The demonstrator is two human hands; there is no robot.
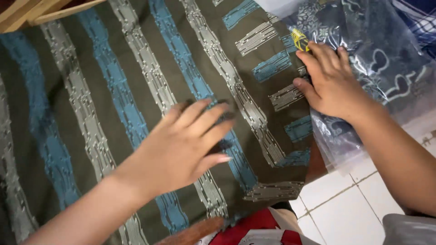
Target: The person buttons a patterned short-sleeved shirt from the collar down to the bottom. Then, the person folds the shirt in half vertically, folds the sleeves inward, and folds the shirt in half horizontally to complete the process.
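Here the left hand [181, 145] lies flat, fingers spread and holding nothing, smoothing the striped olive cloth [113, 90]; the right hand [331, 81], fingers loosely open, presses its edge beside a clear plastic bag [386, 59]. Next likely calls for gripping that edge

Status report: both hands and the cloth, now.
Left hand flat, open on striped cloth. Right hand open, pressing clear plastic bag at cloth's edge. Nothing in the way.
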